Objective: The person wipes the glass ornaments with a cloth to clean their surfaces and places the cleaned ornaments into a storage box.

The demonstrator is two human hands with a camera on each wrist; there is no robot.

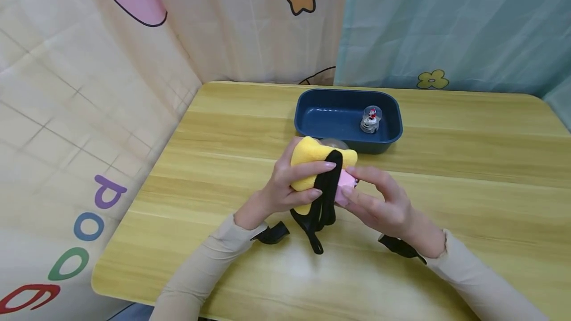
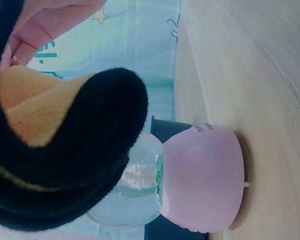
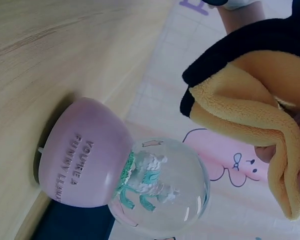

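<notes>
My left hand (image 1: pixel 282 182) grips a folded yellow cloth (image 1: pixel 310 155) with black trim and a hanging loop. Beside the cloth, fingers of my right hand (image 1: pixel 385 202) pinch a small pink object (image 1: pixel 345 187); its far side is hidden, so its kind cannot be told. Just beyond both hands a snow globe stands upright on the table, its pink base (image 3: pixel 85 155) lettered and a llama figure (image 3: pixel 150 172) inside the clear dome (image 1: pixel 334 143). In the left wrist view the cloth (image 2: pixel 45 105) covers part of that dome.
Behind the hands, a dark blue bin (image 1: pixel 332 118) sits toward the table's back edge. Inside it, on the right, is a small snow globe (image 1: pixel 371 119) with a red and white figure. The wooden table (image 1: pixel 468 162) borders printed curtains (image 1: pixel 250 24) at the back and left.
</notes>
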